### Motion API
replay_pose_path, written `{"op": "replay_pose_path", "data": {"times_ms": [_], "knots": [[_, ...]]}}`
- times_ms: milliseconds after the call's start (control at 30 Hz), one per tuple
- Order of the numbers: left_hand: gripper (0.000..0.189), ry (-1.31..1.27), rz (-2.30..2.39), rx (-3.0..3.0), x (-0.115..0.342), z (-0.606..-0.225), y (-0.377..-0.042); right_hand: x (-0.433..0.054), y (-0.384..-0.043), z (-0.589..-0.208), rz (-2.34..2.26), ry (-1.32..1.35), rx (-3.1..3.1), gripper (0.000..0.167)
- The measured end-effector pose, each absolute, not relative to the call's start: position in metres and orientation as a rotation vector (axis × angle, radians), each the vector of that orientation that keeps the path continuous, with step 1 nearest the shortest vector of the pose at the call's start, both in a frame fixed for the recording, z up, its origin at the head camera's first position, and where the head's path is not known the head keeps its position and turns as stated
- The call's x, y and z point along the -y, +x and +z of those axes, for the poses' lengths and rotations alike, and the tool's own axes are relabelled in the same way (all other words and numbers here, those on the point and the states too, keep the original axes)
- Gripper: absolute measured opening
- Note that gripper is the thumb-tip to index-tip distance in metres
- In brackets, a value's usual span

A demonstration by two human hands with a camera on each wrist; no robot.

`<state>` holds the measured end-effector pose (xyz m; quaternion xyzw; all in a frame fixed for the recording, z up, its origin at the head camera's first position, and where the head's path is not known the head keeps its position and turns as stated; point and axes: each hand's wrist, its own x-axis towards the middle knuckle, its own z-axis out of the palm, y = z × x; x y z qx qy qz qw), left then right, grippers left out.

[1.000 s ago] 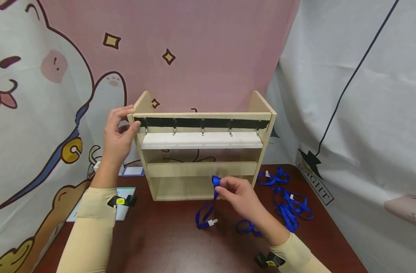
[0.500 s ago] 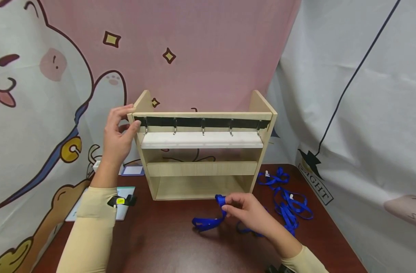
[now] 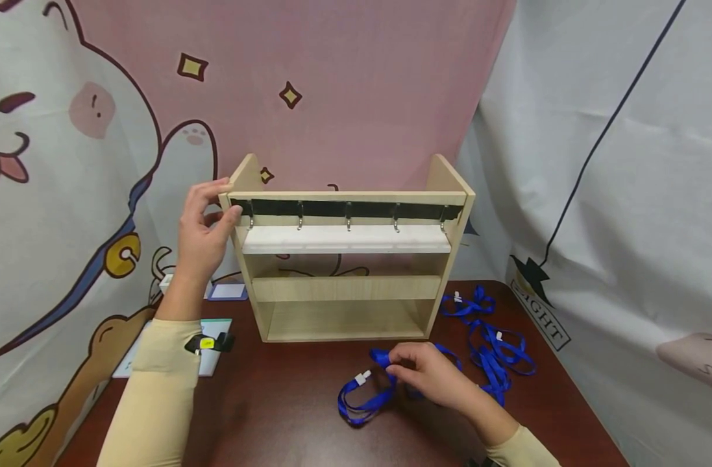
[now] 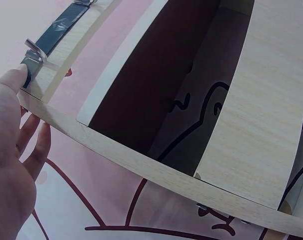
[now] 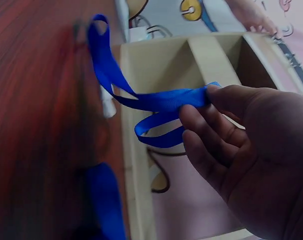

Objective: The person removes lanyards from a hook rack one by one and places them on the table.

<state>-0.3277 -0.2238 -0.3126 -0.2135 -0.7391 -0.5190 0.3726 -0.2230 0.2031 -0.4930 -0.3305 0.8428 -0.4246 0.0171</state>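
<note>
A light wooden shelf rack (image 3: 346, 289) stands upright on the dark table. My left hand (image 3: 200, 230) grips its upper left corner, thumb on the front and fingers round the side panel. Several small metal hooks (image 3: 397, 226) run along a black strip (image 3: 323, 209) across the rack's top front; nothing hangs on them. Low over the table, in front of the rack's right half, my right hand (image 3: 431, 375) pinches a folded blue lanyard (image 5: 164, 101) between thumb and fingers. The lanyard's loop and white clip (image 3: 363, 377) trail to the left of the hand.
More blue lanyards (image 3: 490, 363) lie tangled on the table (image 3: 285, 421) at the right, one partly behind my right hand. A white card or booklet (image 3: 208, 363) lies under my left forearm, with a blue-edged card (image 3: 228, 292) behind it. Fabric backdrops close in behind and right.
My right hand has dropped from before the rack's lower shelf towards the table and slightly right, carrying the lanyard, whose loop swung and now hangs lower. My left hand stays on the corner.
</note>
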Motion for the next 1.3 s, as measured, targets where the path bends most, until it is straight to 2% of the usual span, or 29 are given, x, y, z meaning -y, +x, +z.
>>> {"op": "replay_pose_path", "data": {"times_ms": [267, 600, 967, 1300], "knots": [[0.035, -0.552, -1.341, 1.895, 0.221, -0.309, -0.322, -0.204, -0.238, -0.515, -1.160, -1.060, -2.760, 0.008], [0.035, -0.567, -1.356, 1.883, 0.220, -0.307, -0.320, -0.182, -0.244, -0.527, -0.846, -1.186, -2.935, 0.010], [0.038, -0.561, -1.339, 1.885, 0.236, -0.326, -0.349, -0.168, -0.242, -0.546, -0.826, -1.394, -2.931, 0.019], [0.038, -0.559, -1.347, 1.879, 0.237, -0.328, -0.353, -0.161, -0.238, -0.556, -0.942, -1.449, -2.797, 0.025]]}}
